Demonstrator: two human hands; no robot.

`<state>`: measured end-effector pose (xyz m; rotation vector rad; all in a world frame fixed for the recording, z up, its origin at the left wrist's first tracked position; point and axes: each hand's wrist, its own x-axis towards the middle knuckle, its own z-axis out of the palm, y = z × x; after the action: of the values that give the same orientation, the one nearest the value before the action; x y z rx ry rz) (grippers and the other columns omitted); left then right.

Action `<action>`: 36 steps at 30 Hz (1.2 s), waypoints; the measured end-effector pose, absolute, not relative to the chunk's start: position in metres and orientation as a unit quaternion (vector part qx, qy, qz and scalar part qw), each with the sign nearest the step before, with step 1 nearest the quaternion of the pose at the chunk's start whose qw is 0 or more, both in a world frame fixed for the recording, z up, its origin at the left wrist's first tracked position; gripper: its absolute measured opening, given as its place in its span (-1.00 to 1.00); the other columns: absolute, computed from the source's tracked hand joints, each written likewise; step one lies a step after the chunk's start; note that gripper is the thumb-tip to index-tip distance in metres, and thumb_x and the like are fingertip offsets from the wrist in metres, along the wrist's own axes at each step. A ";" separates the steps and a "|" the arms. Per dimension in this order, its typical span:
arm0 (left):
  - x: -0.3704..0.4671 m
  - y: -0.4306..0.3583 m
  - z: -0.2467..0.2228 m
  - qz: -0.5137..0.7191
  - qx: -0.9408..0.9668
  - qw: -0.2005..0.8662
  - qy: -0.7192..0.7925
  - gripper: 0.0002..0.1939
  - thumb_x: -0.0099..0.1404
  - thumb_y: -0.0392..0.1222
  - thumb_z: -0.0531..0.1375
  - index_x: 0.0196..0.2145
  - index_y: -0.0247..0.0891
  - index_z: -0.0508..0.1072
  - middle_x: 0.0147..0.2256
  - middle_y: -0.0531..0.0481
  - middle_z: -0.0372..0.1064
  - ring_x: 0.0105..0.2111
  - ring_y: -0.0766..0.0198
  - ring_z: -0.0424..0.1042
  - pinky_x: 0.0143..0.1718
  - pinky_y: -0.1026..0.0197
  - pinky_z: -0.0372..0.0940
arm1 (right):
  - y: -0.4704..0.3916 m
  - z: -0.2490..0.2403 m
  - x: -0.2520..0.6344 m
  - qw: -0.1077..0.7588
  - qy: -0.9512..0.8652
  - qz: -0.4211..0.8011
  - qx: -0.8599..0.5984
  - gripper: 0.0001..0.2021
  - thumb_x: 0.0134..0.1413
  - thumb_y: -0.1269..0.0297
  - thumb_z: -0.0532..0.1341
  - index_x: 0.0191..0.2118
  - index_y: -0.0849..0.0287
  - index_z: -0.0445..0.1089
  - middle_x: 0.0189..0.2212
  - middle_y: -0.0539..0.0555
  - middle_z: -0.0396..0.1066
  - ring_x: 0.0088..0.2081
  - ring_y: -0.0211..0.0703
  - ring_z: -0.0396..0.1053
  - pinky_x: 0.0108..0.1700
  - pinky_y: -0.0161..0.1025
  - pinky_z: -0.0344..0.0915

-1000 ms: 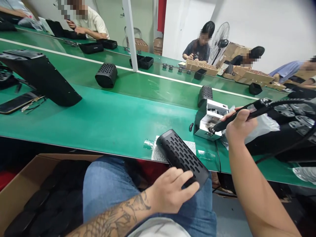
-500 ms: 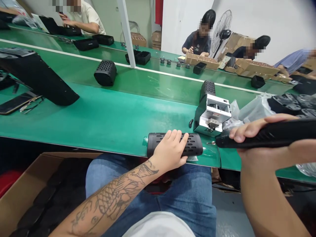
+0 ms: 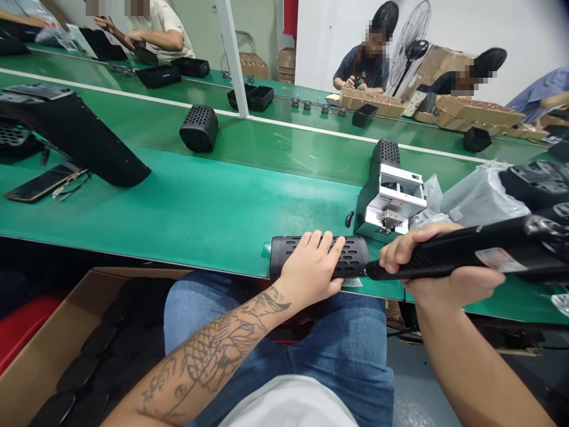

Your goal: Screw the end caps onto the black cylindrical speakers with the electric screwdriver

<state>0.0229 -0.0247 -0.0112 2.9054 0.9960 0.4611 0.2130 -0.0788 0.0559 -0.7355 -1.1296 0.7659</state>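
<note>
A black perforated speaker housing point(image 3: 355, 255) lies on its side along the near edge of the green bench. My left hand point(image 3: 309, 267) grips it from above, fingers across the slotted face and thumb on the near side. In my right hand point(image 3: 444, 290) is a black electric screwdriver point(image 3: 453, 252), held level and pointing left. Its tip meets the right end of the housing; the exact contact point is too small to make out. Just behind stands a white and black screw feeder point(image 3: 393, 204), with a small black piece point(image 3: 349, 219) beside it.
Perforated housings point(image 3: 198, 128) stand on the bench's far strip. At left are a tilted black panel point(image 3: 98, 142) and a phone point(image 3: 42, 182). Plastic bags point(image 3: 484, 193) and black parts crowd the right. A carton point(image 3: 102, 279) of black parts sits below left. Co-workers point(image 3: 364, 65) work opposite.
My right hand has brought the screwdriver left, closing the gap between its tip and the housing's right end. My left hand keeps its hold on the housing. The view has shifted slightly.
</note>
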 end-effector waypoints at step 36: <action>0.029 -0.022 -0.007 0.145 0.943 0.020 0.298 -0.25 0.28 0.09 0.25 0.31 -0.35 0.24 0.11 -0.34 0.29 0.10 -0.19 0.26 0.20 -0.17 0.11 | 0.008 0.052 0.284 0.779 -0.461 0.007 -0.425 -0.62 0.17 -0.09 0.23 -0.36 0.18 0.44 -0.67 0.00 0.31 -0.64 -0.13 0.37 -0.56 -0.19 0.32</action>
<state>0.0290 -0.0222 -0.0074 2.9258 0.9255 0.4499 0.2839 0.0076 0.0518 -0.9197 -0.9972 0.0156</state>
